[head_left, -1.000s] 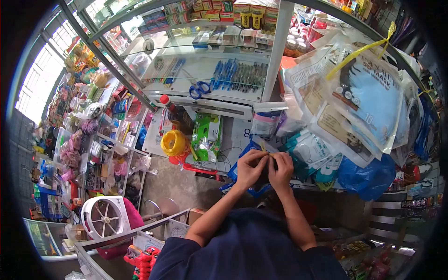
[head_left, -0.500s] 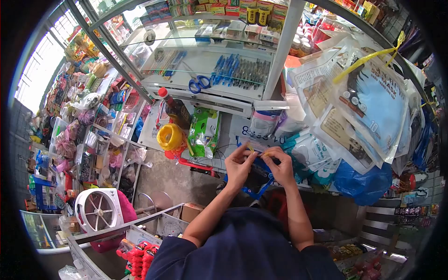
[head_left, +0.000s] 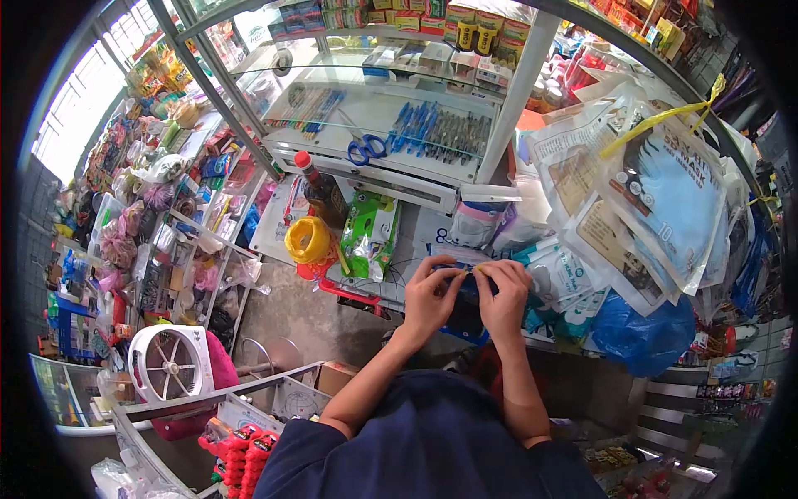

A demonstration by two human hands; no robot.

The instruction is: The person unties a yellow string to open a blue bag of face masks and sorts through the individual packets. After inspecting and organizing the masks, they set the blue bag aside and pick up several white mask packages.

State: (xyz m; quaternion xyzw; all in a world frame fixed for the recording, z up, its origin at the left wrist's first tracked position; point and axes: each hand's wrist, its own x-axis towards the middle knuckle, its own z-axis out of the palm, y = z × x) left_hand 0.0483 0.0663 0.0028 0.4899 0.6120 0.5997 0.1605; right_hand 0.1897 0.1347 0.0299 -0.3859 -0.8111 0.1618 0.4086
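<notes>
My left hand [head_left: 431,295] and my right hand [head_left: 503,295] meet over the counter, thumb and forefinger pinched on each side. A thin yellow strip [head_left: 470,269] runs between the fingertips, mostly covered by them. Just behind the fingers lies a clear plastic packet [head_left: 453,251]. Under the hands a blue package [head_left: 467,326] shows in part. Right of my right hand are teal and white packets [head_left: 565,279].
A red-capped bottle [head_left: 322,195], a yellow tub [head_left: 307,239] and a green packet [head_left: 371,229] stand on the left of the counter. Blue scissors [head_left: 366,150] and pens [head_left: 440,130] fill the glass case. Mask packs [head_left: 665,191] hang at right; a white fan [head_left: 172,366] stands lower left.
The view has shifted slightly. My hands have drawn closer together, fingertips nearly touching, and less of the yellow strip shows. The blue package below is more covered.
</notes>
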